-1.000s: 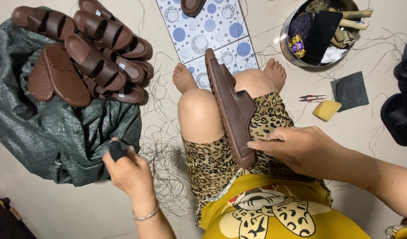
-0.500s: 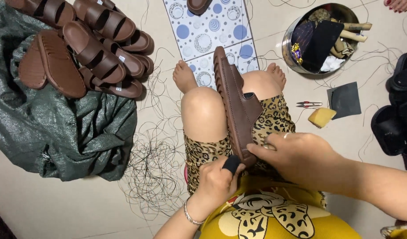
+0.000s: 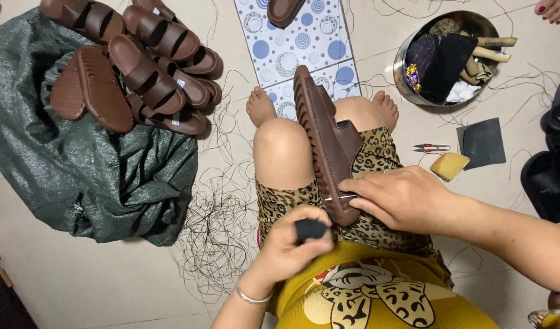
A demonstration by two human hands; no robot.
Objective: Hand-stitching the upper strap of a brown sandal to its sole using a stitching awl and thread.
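Head view: a green sack point(image 3: 91, 176) covers the floor's left side, with a pile of brown sandals point(image 3: 140, 67) on its upper edge. Near bottom centre, the left hand point(image 3: 292, 244) is closed around a small dark block point(image 3: 310, 229). A brown sandal point(image 3: 328, 146) rests on the knees; the right hand point(image 3: 401, 198) clamps its near end and apparently pinches a thin metal tool point(image 3: 339, 197). A metal bowl point(image 3: 408, 61) sits top right.

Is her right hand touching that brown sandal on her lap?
Touching. The head view shows the right hand resting its fingertips on the brown sandal, near its heel end.
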